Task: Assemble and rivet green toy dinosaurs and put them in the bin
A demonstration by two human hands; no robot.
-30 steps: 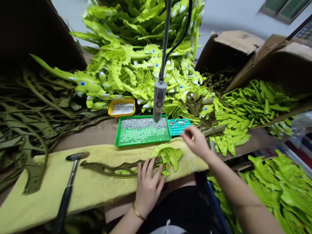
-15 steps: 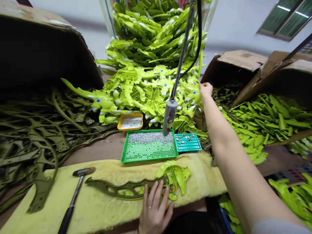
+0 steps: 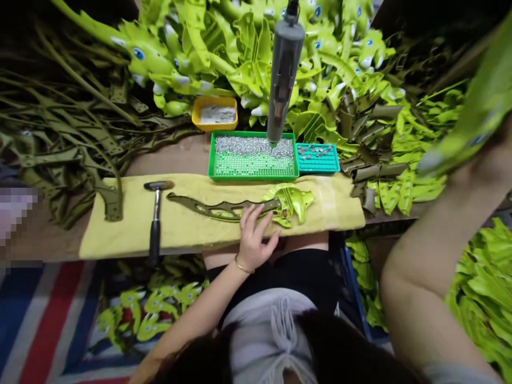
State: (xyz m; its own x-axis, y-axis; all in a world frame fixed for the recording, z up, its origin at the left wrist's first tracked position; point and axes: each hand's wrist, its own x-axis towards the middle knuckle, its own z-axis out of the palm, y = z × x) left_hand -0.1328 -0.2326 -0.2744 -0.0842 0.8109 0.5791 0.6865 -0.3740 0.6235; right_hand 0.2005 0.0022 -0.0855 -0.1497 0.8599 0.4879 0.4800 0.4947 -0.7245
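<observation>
My left hand [image 3: 253, 234] lies flat with fingers spread on a dark olive toy frame [image 3: 216, 206] that rests on a yellow-green cloth [image 3: 132, 224]. A lime green toy shell [image 3: 291, 201] sits at the frame's right end, just beyond my fingertips. My right hand [image 3: 486, 165] is raised close to the camera at the upper right, closed around a blurred lime green dinosaur-shaped toy shell [image 3: 468, 128]; its fingers are mostly hidden by the part and motion blur.
A hanging grey electric screwdriver [image 3: 282, 74] points down at a green screw tray [image 3: 253, 156]. Beside it sit a teal tray [image 3: 318, 158] and a yellow dish [image 3: 215, 113]. A hammer [image 3: 155, 213] lies on the cloth. Heaps of green and olive parts surround the bench.
My right arm came back from the far pile and now holds a green shell up near the camera. The view has tilted down. My left hand stays on the olive frame.
</observation>
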